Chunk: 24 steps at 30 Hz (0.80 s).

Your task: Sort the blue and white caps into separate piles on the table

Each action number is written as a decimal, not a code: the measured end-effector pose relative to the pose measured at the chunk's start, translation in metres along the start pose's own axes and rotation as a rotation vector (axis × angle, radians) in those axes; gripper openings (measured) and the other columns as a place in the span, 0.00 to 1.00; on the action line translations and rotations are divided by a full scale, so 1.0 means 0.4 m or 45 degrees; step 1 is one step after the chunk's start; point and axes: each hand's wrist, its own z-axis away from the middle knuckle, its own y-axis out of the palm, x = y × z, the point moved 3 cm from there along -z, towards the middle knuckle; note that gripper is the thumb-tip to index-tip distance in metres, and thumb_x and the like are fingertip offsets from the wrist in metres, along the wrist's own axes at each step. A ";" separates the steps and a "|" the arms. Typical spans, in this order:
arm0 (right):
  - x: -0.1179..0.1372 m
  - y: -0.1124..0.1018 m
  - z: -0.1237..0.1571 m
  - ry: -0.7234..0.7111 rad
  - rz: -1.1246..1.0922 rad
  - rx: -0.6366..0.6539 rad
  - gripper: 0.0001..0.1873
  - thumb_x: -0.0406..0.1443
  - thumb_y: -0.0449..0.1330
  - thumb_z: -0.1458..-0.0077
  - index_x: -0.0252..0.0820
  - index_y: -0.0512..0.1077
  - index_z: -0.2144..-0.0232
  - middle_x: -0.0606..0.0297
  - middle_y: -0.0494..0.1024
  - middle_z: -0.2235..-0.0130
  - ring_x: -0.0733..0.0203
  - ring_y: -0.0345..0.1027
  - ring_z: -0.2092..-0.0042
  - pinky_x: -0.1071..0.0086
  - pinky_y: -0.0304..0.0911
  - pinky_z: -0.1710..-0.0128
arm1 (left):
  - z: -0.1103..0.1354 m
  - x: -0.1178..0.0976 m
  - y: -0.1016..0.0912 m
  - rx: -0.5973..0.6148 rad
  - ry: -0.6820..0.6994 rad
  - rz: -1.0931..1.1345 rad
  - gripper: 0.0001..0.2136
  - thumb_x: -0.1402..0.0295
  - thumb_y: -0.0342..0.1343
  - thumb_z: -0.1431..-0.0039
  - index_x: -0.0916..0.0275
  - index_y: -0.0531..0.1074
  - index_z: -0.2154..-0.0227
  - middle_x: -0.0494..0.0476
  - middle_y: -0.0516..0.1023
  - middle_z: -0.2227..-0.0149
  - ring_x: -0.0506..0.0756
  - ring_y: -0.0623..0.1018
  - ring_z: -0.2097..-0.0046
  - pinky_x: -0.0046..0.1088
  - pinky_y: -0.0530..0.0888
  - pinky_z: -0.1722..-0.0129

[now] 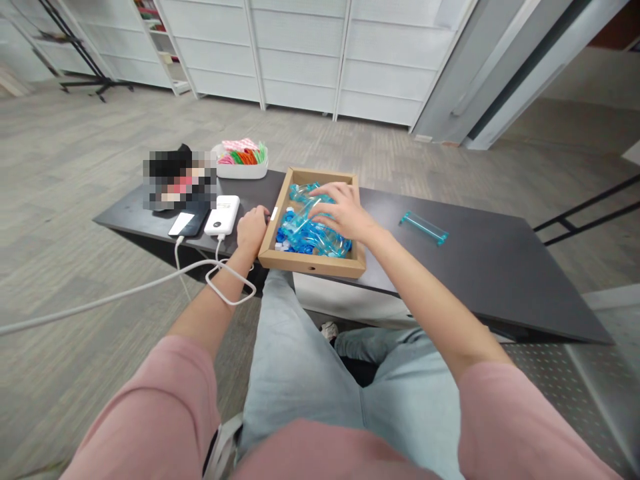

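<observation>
A shallow wooden tray [320, 266] sits on the near edge of a dark table [490, 267]. It holds a heap of clear blue plastic pieces [305, 237]. My right hand [340, 212] reaches into the tray, fingers spread and curled down onto the blue pieces. Whether it grips one is hidden. My left hand [251, 229] rests against the tray's left side with its fingers curled in, next to a small white piece [274, 213] by the rim. One blue transparent bar [424, 227] lies alone on the table to the right of the tray.
A white power bank [223, 215] and a phone [184, 224] lie left of the tray, with white cables [150, 285] trailing off the table's edge. Behind them stand a white bowl of colourful clips [242, 160] and a dark bundle [173, 173]. White cabinets [300, 53] line the far wall.
</observation>
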 end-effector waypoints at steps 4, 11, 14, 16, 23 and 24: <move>0.021 0.028 -0.065 0.011 0.000 0.025 0.17 0.43 0.66 0.19 0.69 0.86 0.35 0.68 0.71 0.17 0.30 0.54 0.18 0.33 0.54 0.24 | -0.003 0.001 0.003 0.000 0.002 0.002 0.19 0.73 0.45 0.14 0.62 0.78 0.34 0.71 0.85 0.35 0.62 0.83 0.36 0.37 0.74 0.38; -0.197 0.017 0.150 0.358 0.032 -0.129 0.19 0.41 0.64 0.21 0.59 0.87 0.35 0.55 0.81 0.26 0.30 0.67 0.24 0.31 0.58 0.26 | 0.002 -0.003 0.001 0.001 0.004 0.014 0.19 0.72 0.45 0.13 0.62 0.78 0.34 0.71 0.85 0.36 0.63 0.83 0.35 0.38 0.74 0.38; -0.352 0.001 0.328 0.677 0.113 -0.250 0.23 0.44 0.66 0.27 0.52 0.86 0.35 0.45 0.80 0.26 0.23 0.67 0.26 0.27 0.61 0.28 | 0.005 -0.006 -0.003 0.006 0.011 0.025 0.18 0.72 0.46 0.14 0.63 0.78 0.35 0.72 0.85 0.35 0.64 0.83 0.35 0.39 0.74 0.37; -0.440 -0.010 0.440 0.933 0.139 -0.289 0.28 0.47 0.70 0.33 0.49 0.84 0.33 0.37 0.77 0.24 0.16 0.66 0.26 0.21 0.60 0.30 | 0.009 -0.010 -0.007 0.003 0.016 0.030 0.17 0.72 0.47 0.14 0.63 0.78 0.35 0.73 0.85 0.35 0.64 0.83 0.35 0.39 0.74 0.36; -0.503 -0.012 0.609 1.186 0.125 -0.172 0.28 0.45 0.62 0.31 0.51 0.83 0.33 0.33 0.83 0.33 0.17 0.77 0.31 0.21 0.67 0.32 | 0.016 -0.016 -0.019 -0.005 0.018 0.016 0.16 0.73 0.48 0.15 0.62 0.78 0.37 0.72 0.86 0.37 0.63 0.84 0.35 0.38 0.75 0.36; -0.495 -0.009 0.605 1.165 0.123 -0.190 0.29 0.45 0.60 0.30 0.51 0.82 0.31 0.34 0.84 0.34 0.19 0.78 0.31 0.23 0.68 0.31 | 0.016 -0.016 -0.018 -0.004 0.019 0.014 0.16 0.73 0.48 0.15 0.62 0.78 0.36 0.72 0.86 0.37 0.63 0.84 0.34 0.38 0.75 0.36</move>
